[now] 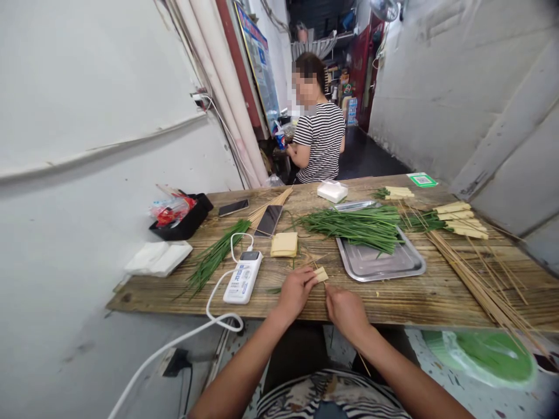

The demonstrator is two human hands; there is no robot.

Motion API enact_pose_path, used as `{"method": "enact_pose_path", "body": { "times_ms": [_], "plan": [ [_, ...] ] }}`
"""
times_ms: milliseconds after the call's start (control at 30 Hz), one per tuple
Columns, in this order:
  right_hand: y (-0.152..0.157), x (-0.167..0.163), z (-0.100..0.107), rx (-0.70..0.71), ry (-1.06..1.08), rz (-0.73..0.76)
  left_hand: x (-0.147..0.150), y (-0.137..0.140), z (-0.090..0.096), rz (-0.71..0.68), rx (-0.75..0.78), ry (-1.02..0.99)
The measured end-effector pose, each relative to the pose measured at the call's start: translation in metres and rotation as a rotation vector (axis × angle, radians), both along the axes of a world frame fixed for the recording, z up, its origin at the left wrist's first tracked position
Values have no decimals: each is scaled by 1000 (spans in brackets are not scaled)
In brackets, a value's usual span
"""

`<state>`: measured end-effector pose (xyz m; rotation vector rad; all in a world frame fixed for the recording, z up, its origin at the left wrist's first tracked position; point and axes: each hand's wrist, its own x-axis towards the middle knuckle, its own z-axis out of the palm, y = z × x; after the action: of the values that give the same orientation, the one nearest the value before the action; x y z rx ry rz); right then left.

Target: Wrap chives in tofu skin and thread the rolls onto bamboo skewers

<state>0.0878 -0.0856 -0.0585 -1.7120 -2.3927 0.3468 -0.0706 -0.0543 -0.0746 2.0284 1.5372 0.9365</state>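
Observation:
My left hand (297, 289) is closed on a small pale yellow tofu-skin roll (322, 273) near the table's front edge. Just right of it, my right hand (347, 309) pinches a thin bamboo skewer (364, 364), whose long end sticks out below the wrist. The skewer's upper end meets the roll; how deep it goes in I cannot tell. Beyond my left hand lies a stack of square tofu-skin sheets (283, 244). A heap of green chives (353, 226) rests across a metal tray (384, 270) to the right.
Finished-looking rolls (463, 218) and loose skewers (471, 279) cover the right side. Left are more chives (218, 256), a white power bank (243, 279) with a cable, phones (268, 221), napkins (158, 258) and a black box (183, 221). A person in stripes (321, 139) sits beyond the table.

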Motion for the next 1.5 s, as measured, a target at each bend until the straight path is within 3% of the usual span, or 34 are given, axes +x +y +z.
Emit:
{"method": "enact_pose_path", "body": {
  "times_ms": [333,567,1033,1367,1500],
  "plan": [
    [-2,2,3,-6,37,23,10,-5,21,99,29,360],
    [-18,9,10,-75,20,-4,18,-11,33,75,37,528],
    [-24,7,13,-103,-101,22,25,-10,38,94,-102,511],
    [-21,5,16,-105,-117,-1,17,-9,32,0,-55,485],
    [2,22,27,-51,-12,-23,17,-11,29,8,-18,457]
  ]
}}
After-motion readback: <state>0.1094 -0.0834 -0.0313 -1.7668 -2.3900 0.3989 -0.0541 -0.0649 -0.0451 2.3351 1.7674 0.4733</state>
